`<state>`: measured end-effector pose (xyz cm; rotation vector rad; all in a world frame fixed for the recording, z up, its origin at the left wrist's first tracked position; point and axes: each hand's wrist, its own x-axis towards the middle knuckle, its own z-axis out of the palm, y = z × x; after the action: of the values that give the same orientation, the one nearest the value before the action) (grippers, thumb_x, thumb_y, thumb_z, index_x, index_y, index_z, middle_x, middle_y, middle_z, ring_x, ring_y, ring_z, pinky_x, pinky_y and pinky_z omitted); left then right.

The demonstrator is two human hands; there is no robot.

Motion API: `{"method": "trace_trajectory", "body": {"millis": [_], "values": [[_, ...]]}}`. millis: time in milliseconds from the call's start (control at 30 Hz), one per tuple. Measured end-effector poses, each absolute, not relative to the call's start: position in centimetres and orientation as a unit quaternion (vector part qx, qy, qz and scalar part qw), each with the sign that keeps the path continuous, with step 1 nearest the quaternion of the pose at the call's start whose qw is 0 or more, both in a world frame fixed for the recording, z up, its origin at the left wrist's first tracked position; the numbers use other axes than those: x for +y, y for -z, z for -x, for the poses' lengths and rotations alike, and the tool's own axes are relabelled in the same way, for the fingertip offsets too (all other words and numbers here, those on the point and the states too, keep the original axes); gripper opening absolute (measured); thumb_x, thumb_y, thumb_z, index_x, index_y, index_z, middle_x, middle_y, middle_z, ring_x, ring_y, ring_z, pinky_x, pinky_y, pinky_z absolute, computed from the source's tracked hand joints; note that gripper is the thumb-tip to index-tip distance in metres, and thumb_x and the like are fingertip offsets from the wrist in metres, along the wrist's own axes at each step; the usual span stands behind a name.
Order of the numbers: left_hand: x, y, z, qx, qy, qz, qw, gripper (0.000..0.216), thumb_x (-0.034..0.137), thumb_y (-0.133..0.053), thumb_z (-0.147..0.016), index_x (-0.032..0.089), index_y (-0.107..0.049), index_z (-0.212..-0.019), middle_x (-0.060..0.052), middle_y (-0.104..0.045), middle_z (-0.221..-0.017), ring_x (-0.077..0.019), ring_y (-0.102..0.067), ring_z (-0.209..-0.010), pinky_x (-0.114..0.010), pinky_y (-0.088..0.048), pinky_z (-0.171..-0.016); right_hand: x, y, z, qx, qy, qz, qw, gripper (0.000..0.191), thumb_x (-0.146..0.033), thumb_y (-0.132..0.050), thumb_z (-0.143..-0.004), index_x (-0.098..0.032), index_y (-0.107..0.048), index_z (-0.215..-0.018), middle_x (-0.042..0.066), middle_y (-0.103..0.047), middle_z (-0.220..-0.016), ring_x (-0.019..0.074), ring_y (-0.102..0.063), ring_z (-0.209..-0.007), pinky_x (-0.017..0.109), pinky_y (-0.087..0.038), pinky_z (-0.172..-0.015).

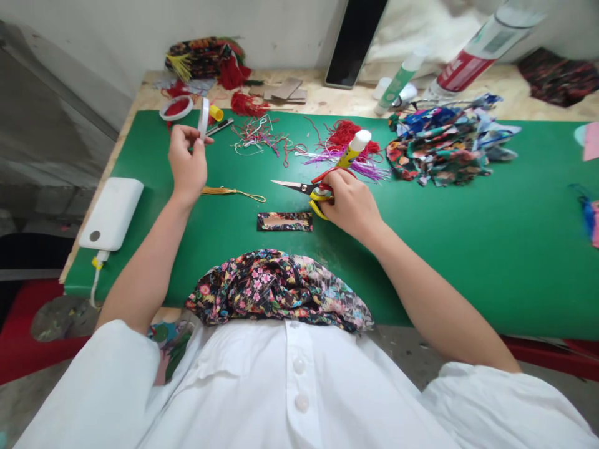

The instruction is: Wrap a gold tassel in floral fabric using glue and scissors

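Note:
My left hand point(188, 159) pinches a narrow roll of white tape point(204, 117) on edge above the table. My right hand point(350, 202) grips scissors point(306, 187) by their red and yellow handles, the blades pointing left. Just behind that hand a yellow glue stick point(354, 149) stands up, partly hidden. Between the hands, a gold tassel point(229, 191) lies with its loop to the right; its left end is hidden by my left hand. Closer to me lies a small dark floral fabric strip point(284, 221) with a tan piece along its middle.
Bunched floral cloth point(276, 290) lies at the near edge. A white power bank point(111, 213) with a cable sits at left. Behind are a second tape roll point(176, 108), a cutter knife point(219, 126), red threads point(346, 138), fabric scraps point(440, 143) and a green glue stick point(400, 81).

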<state>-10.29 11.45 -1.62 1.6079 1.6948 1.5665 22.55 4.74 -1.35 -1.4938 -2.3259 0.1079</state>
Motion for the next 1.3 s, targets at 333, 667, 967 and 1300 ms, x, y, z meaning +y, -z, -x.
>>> {"method": "trace_trajectory", "body": {"millis": [333,667,967,1300], "values": [[7.7,0.3,6.3,0.512,-0.57,-0.59,0.256,0.009,0.029,-0.058,-0.091,0.025,-0.051,-0.087,-0.002,-0.07,-0.086,-0.0169,-0.069,-0.086,-0.033,-0.054,-0.084,5.3,1.6,-23.0,-0.795,-0.043,0.549,0.253,0.027,-0.011,-0.054,-0.069,-0.02,-0.063,-0.093,0.011,-0.071,-0.101,0.027,-0.066,-0.088,0.034,-0.046,-0.068],[6.7,-0.2,5.3,0.533,-0.526,-0.592,0.3,0.009,0.016,-0.055,-0.089,0.023,-0.05,-0.087,-0.001,-0.069,-0.086,-0.0149,-0.069,-0.085,-0.029,-0.054,-0.084,5.6,1.5,-23.2,-0.774,-0.056,0.554,0.301,0.019,-0.016,-0.059,-0.066,-0.025,-0.057,-0.082,0.01,-0.071,-0.091,0.0262,-0.063,-0.078,0.038,-0.048,-0.066],[6.3,-0.3,4.9,0.512,-0.532,-0.596,0.317,0.01,0.015,-0.055,-0.088,0.023,-0.05,-0.086,-0.001,-0.068,-0.084,-0.0162,-0.069,-0.084,-0.031,-0.056,-0.083,5.9,1.8,-23.3,-0.759,-0.071,0.547,0.348,0.02,-0.014,-0.055,-0.061,-0.024,-0.052,-0.078,0.009,-0.069,-0.089,0.0238,-0.062,-0.075,0.037,-0.047,-0.066],[3.6,-1.4,2.8,0.479,-0.474,-0.598,0.434,0.023,0.035,-0.066,-0.087,0.024,-0.047,-0.095,-0.001,-0.072,-0.087,-0.0189,-0.074,-0.087,-0.033,-0.059,-0.078,4.1,0.6,-22.4,-0.703,-0.141,0.514,0.471,0.012,-0.018,-0.065,-0.072,-0.024,-0.057,-0.079,0.002,-0.066,-0.074,0.0202,-0.062,-0.068,0.033,-0.045,-0.057]]}}
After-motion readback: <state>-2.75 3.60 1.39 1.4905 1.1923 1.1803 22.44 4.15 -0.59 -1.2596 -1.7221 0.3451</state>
